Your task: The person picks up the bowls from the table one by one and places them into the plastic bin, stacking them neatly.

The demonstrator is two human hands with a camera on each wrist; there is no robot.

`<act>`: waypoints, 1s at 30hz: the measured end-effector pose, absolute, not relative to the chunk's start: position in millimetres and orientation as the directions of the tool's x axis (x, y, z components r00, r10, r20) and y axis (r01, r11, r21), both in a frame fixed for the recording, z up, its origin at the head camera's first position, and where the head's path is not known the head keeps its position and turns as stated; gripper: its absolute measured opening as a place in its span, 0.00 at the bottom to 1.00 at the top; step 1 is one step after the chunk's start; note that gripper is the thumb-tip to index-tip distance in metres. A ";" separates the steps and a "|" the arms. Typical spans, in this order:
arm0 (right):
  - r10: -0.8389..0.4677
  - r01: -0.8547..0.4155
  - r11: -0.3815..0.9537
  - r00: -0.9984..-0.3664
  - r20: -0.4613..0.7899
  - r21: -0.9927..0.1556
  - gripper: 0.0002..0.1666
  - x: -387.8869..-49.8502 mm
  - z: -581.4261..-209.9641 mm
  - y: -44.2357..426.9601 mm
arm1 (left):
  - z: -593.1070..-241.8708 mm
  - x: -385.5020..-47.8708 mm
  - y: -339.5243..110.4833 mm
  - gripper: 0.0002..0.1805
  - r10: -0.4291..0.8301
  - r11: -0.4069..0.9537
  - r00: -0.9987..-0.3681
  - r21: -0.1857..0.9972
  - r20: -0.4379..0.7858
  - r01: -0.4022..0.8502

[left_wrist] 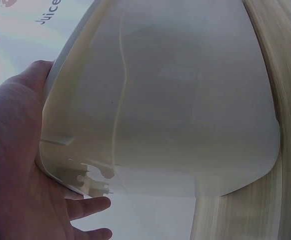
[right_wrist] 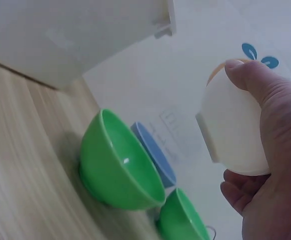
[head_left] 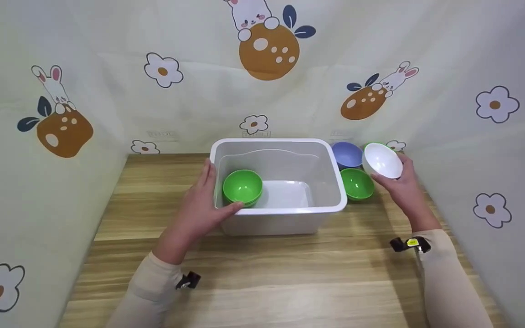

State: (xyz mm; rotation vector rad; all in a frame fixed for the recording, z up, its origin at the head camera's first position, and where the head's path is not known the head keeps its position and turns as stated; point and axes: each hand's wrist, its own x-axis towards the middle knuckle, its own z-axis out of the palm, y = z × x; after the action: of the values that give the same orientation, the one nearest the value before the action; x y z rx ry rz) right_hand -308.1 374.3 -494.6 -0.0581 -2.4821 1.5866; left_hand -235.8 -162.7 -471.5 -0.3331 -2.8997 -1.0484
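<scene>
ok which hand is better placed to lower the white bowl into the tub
Probably the right hand: it holds the white bowl beyond the tub's right side, while the left hand grips the tub's left side.

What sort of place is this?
Perhaps a screened-off demonstration corner: bunny-print sheets stand around three sides of a wood-grain table, with a tub and bowls on it.

The white bowl (head_left: 383, 159) I hold looks like smooth, glossy plastic inside, as do the green bowls (head_left: 357, 183) and the blue bowl (head_left: 346, 154). My tub (head_left: 271, 224) is smooth plastic with a soft sheen. The worktop (head_left: 280, 278) has a smooth-looking wood grain; my sleeves (head_left: 449, 273) are matt cloth. The printed sheet (head_left: 189, 109) looks matt and lightly creased.
</scene>
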 end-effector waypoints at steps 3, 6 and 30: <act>0.119 -0.092 0.443 -0.980 0.160 -0.892 0.64 -308.8 -489.8 368.5 | -471.8 -236.4 -162.6 0.78 0.188 0.749 -0.976 0.627 0.106 0.212; 0.108 -0.101 0.455 -0.980 0.168 -0.885 0.67 -308.5 -483.9 362.3 | -472.0 -236.8 -162.6 0.78 0.189 0.751 -0.976 0.626 0.104 0.212; -0.061 -0.254 0.434 -0.966 0.253 -0.865 0.66 -304.0 -441.5 315.7 | -473.0 -237.2 -162.3 0.78 0.184 0.746 -0.978 0.633 0.097 0.204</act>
State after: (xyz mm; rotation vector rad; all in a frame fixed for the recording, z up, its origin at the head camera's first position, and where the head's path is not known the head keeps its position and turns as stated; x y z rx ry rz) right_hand -304.0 315.7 -441.5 0.2771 -2.4996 1.5554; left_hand -237.2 -162.3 -473.0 -0.3236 -2.9090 -1.0602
